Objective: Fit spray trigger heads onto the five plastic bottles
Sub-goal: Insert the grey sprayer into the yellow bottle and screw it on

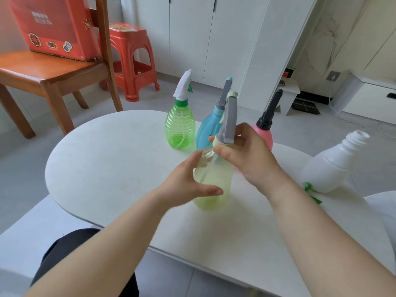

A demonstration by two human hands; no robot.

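A pale yellow-green bottle [214,181] stands on the white table [102,159] in front of me. My left hand [188,185] wraps around its body. My right hand [246,155] grips the collar of the grey trigger head [229,118] sitting on its neck. Behind stand a green ribbed bottle [180,127] with a white trigger head, a blue bottle [206,129] with a grey head, and a pink bottle [264,133] with a black head. A white bottle [330,166] stands at the right with an open neck. A green-and-white trigger head [309,189] lies at its base, partly hidden by my right wrist.
A wooden chair [53,76] with a red box [53,26] on it stands at the back left, beside a red plastic stool [132,61]. White cabinets line the far wall. A white rounded seat edge [383,202] shows at the right.
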